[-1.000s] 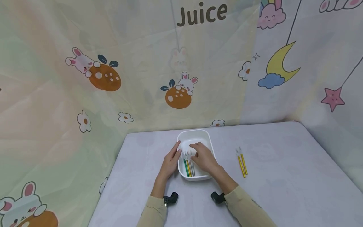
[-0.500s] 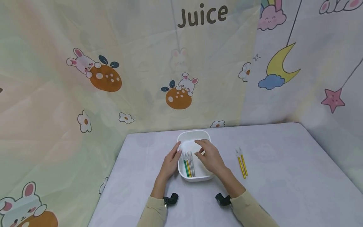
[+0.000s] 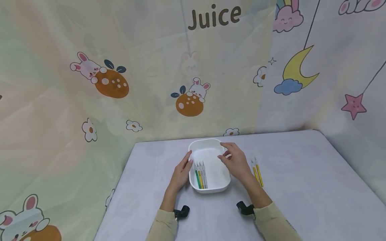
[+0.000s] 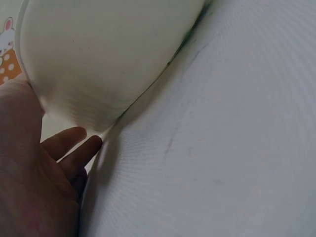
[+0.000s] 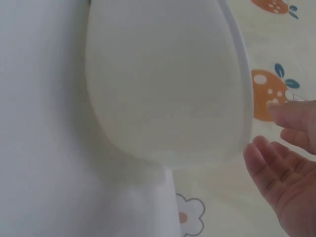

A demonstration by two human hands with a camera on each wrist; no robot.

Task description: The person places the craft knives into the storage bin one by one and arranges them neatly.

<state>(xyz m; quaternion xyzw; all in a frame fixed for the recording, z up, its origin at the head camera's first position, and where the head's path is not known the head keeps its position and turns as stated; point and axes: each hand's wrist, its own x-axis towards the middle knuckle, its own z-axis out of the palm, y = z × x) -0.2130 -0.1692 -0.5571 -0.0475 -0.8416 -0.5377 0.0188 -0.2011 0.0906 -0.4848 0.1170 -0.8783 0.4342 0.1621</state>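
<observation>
A white tray [image 3: 215, 174] stands on the table, with several slim pen-like sticks [image 3: 201, 180] lying side by side in its left part. They are green, yellow and silver with pale tips. My left hand [image 3: 181, 172] rests along the tray's left side, fingers fairly straight; in the left wrist view that hand [image 4: 44, 163] is beside the tray wall [image 4: 108, 64]. Over the tray's right rim hovers my right hand [image 3: 236, 163], its fingers loosely bent with nothing seen between them. The right wrist view shows that hand [image 5: 289, 163] by the tray's edge, thumb and fingers apart.
Two yellow sticks [image 3: 259, 174] with pale tips lie on the table right of the tray, partly behind my right wrist. A pale cloth [image 3: 301, 187] covers the table. Behind it hangs a printed curtain [image 3: 150, 83].
My right hand has moved right, from above the sticks inside the tray to the tray's right rim. The left hand and the sticks stay where they were.
</observation>
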